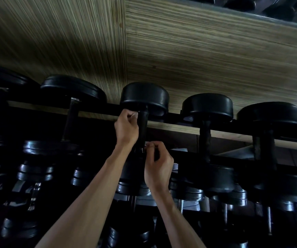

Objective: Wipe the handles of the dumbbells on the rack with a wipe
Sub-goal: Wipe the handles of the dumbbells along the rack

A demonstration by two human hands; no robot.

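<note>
A row of black dumbbells lies across the rack's top rails (pixel 180 117). Both hands are at the handle (pixel 143 126) of the middle dumbbell (pixel 144 94). My left hand (pixel 126 127) sits at the handle's far end, just under the round head, fingers curled and pinching at the handle's left side. My right hand (pixel 158 167) is at the near end with thumb and fingers pinched together. A small pale scrap, apparently the wipe (pixel 146 145), shows at its fingertips against the handle. The dim light hides the rest of the wipe.
Neighbouring dumbbells lie close on both sides, one on the left (pixel 72 90) and one on the right (pixel 207 106). Lower tiers hold several more black and chrome dumbbells (pixel 36 172). A striped wood-grain wall (pixel 198 59) stands right behind the rack.
</note>
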